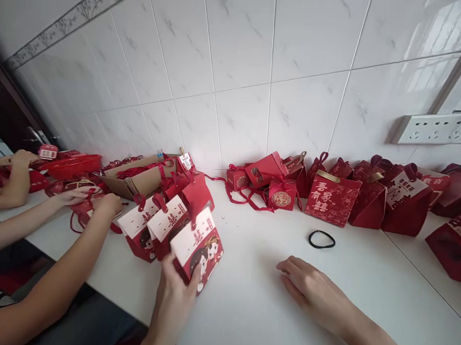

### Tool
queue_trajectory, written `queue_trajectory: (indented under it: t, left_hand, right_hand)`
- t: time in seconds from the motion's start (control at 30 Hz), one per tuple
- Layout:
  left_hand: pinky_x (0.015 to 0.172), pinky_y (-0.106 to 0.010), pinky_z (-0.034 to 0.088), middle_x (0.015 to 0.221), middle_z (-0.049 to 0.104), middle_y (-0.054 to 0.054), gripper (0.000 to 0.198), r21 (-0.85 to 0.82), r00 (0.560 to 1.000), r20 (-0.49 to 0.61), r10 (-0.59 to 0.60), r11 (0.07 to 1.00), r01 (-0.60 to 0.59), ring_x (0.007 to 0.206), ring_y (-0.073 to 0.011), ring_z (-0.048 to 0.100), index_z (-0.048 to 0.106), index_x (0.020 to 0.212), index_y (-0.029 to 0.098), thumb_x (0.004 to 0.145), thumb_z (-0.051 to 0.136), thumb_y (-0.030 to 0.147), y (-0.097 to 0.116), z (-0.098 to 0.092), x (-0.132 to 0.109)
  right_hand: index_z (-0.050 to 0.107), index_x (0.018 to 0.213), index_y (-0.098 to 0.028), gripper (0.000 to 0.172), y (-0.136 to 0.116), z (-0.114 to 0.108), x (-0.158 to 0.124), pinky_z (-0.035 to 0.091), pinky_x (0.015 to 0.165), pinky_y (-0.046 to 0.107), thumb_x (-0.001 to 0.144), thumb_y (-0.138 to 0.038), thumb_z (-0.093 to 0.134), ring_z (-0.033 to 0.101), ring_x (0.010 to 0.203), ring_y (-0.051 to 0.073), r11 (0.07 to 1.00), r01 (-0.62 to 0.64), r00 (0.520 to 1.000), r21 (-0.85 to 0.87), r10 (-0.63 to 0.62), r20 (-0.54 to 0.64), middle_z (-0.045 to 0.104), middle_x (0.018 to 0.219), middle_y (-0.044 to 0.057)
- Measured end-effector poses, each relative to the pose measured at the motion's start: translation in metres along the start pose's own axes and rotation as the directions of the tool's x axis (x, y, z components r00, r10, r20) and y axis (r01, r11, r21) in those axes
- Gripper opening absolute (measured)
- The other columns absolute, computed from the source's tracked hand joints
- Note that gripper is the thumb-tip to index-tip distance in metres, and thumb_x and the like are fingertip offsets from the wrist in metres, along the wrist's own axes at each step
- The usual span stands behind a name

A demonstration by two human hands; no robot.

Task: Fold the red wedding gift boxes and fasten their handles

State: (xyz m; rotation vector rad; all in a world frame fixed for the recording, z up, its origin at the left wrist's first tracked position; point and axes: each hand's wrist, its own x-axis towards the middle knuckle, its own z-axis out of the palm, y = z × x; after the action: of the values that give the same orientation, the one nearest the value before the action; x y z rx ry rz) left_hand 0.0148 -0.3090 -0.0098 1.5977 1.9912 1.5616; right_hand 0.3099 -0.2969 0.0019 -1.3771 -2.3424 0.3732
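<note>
My left hand [178,288] is closed on the lower part of a red and white gift box [201,240] with a ribbon loop, a double-happiness sign and two cartoon figures. The box is tilted, and my thumb lies across its front. Two similar gift boxes [168,218] stand just left of it, overlapping one another. Resting on the white table [247,302], my right hand [305,284] has loosely bent fingers, the thumb side apart, and nothing in it. A black hair tie [322,239] lies a little beyond those fingertips.
Several red gift boxes [331,198] line the tiled wall on the right. A cardboard carton [133,183] with red ribbons and a red plastic basin [74,165] sit to the left. Co-workers' hands [105,204] handle red pieces there. A power strip [434,128] is on the wall.
</note>
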Motion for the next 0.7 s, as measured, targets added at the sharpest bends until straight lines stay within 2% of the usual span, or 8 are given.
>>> queue_trajectory:
  t: [0.07,0.13,0.2,0.33,0.47,0.6,0.67,0.7]
  left_hand:
    - [0.070,-0.049,0.057,0.106,0.062,-0.019,0.073,0.078,0.994,0.021,-0.106,0.991,0.104,0.091,-0.0353,0.066,0.040,0.117,0.016,0.067,0.062,0.064,-0.011,-0.009,-0.006]
    - [0.071,-0.050,0.056,0.104,0.062,-0.019,0.078,0.124,0.989,-0.041,-0.143,0.981,0.147,0.092,-0.0368,0.065,0.040,0.118,0.015,0.065,0.061,0.068,-0.016,-0.012,-0.007]
    - [0.073,-0.051,0.055,0.106,0.061,-0.020,0.079,0.159,0.990,-0.099,-0.098,0.981,0.113,0.095,-0.0376,0.063,0.040,0.120,0.013,0.066,0.058,0.069,-0.017,-0.013,-0.005]
    - [0.080,-0.055,0.052,0.114,0.058,-0.023,0.076,0.243,0.991,-0.125,0.052,0.970,-0.020,0.103,-0.0391,0.059,0.038,0.126,0.009,0.075,0.052,0.064,-0.018,-0.013,0.001]
    - [0.081,-0.055,0.051,0.112,0.057,-0.024,0.072,0.308,0.992,-0.101,0.072,0.951,-0.038,0.101,-0.0389,0.059,0.036,0.128,0.005,0.080,0.049,0.057,-0.020,-0.012,0.012]
    - [0.083,-0.054,0.052,0.114,0.054,-0.024,0.072,0.298,0.994,-0.084,0.069,0.954,-0.041,0.105,-0.0383,0.057,0.032,0.134,0.002,0.083,0.050,0.051,-0.021,-0.013,0.020]
    - [0.088,-0.058,0.047,0.118,0.051,-0.026,0.075,0.349,0.977,-0.144,0.156,0.932,-0.098,0.113,-0.0412,0.051,0.030,0.137,0.001,0.083,0.053,0.048,-0.013,-0.014,0.020]
    - [0.092,-0.061,0.044,0.121,0.048,-0.027,0.076,0.383,0.954,-0.187,0.232,0.912,-0.147,0.117,-0.0426,0.048,0.030,0.138,0.001,0.083,0.055,0.047,-0.005,-0.014,0.018]
  right_hand:
    - [0.062,0.097,-0.019,0.032,0.000,0.001,0.000,0.056,0.069,0.040,0.095,-0.023,0.031,0.066,0.078,0.022,1.000,-0.004,1.000,-0.011,0.004,0.008,0.066,0.095,0.010]
    - [0.062,0.092,-0.019,0.032,0.000,0.002,0.000,0.055,0.068,0.040,0.095,-0.023,0.030,0.065,0.077,0.022,1.000,0.008,1.000,-0.026,-0.008,0.009,0.065,0.092,0.010]
    - [0.062,0.088,-0.019,0.032,0.000,0.003,0.000,0.055,0.067,0.040,0.095,-0.023,0.031,0.065,0.075,0.023,0.999,0.025,1.000,-0.032,-0.025,0.000,0.065,0.089,0.010]
    - [0.061,0.086,-0.019,0.031,0.001,0.003,0.001,0.054,0.066,0.038,0.094,-0.022,0.032,0.063,0.073,0.022,0.999,0.046,0.999,-0.020,-0.046,-0.014,0.065,0.087,0.010]
    - [0.061,0.085,-0.019,0.031,0.000,0.003,0.002,0.053,0.067,0.039,0.094,-0.021,0.031,0.062,0.074,0.022,0.999,0.040,0.999,-0.031,-0.040,0.004,0.064,0.087,0.010]
    - [0.059,0.079,-0.019,0.031,-0.001,0.005,0.002,0.051,0.063,0.038,0.093,-0.020,0.032,0.060,0.070,0.021,0.997,0.045,0.999,-0.057,-0.045,-0.007,0.063,0.083,0.009]
    - [0.058,0.077,-0.019,0.030,-0.001,0.006,0.003,0.050,0.062,0.037,0.093,-0.020,0.033,0.059,0.069,0.020,0.996,0.057,0.998,-0.061,-0.059,-0.027,0.062,0.081,0.009]
    - [0.058,0.076,-0.019,0.030,-0.001,0.007,0.003,0.049,0.063,0.036,0.093,-0.020,0.034,0.059,0.069,0.020,0.996,0.062,0.997,-0.060,-0.065,-0.035,0.062,0.081,0.008]
